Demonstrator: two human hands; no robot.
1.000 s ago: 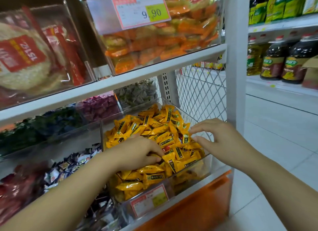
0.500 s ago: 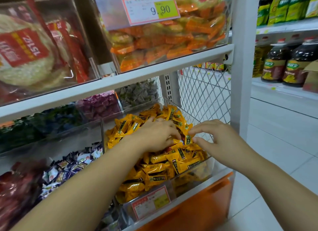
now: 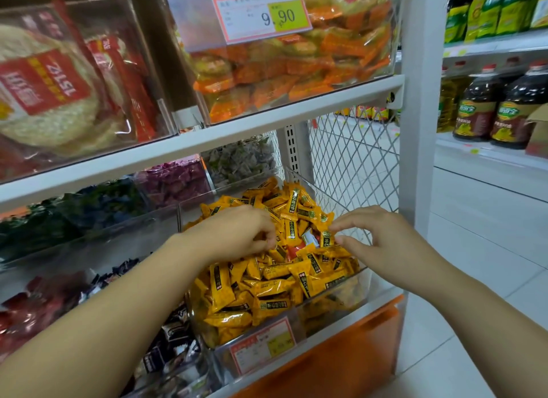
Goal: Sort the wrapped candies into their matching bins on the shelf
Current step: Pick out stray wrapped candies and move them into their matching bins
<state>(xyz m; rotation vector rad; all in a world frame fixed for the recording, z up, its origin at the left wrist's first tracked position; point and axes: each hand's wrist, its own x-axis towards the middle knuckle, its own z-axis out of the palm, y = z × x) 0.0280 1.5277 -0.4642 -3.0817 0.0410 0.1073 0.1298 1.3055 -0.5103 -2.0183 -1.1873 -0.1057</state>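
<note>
A person's left hand (image 3: 237, 234) and right hand (image 3: 385, 243) work over a heaped pile of yellow foil-wrapped candies (image 3: 267, 288) in a clear plastic bin (image 3: 374, 294) at the right end of a white metal store shelf (image 3: 267, 122). The left hand lies on the pile with its fingers curled down among the wrappers; whether it grips any cannot be told. The right hand hovers at the pile's right side, thumb and forefinger bent toward each other, their tips touching one yellow candy, though a firm pinch cannot be made out. Between the two hands a single red-and-silver wrapped candy (image 3: 308, 240) sits among the yellow ones. A red-bordered price label (image 3: 262, 345) fronts the bin. To the left, neighbouring bins hold black-and-white wrapped candies (image 3: 175, 335) and dark red wrapped candies (image 3: 29, 311); behind them lie purple wrapped candies (image 3: 175, 181) and grey-green wrapped candies (image 3: 240, 157). Above, orange snack packets (image 3: 296, 62) fill a bin tagged 9.90. Dark oil bottles (image 3: 477, 101) stand across the aisle.
</note>
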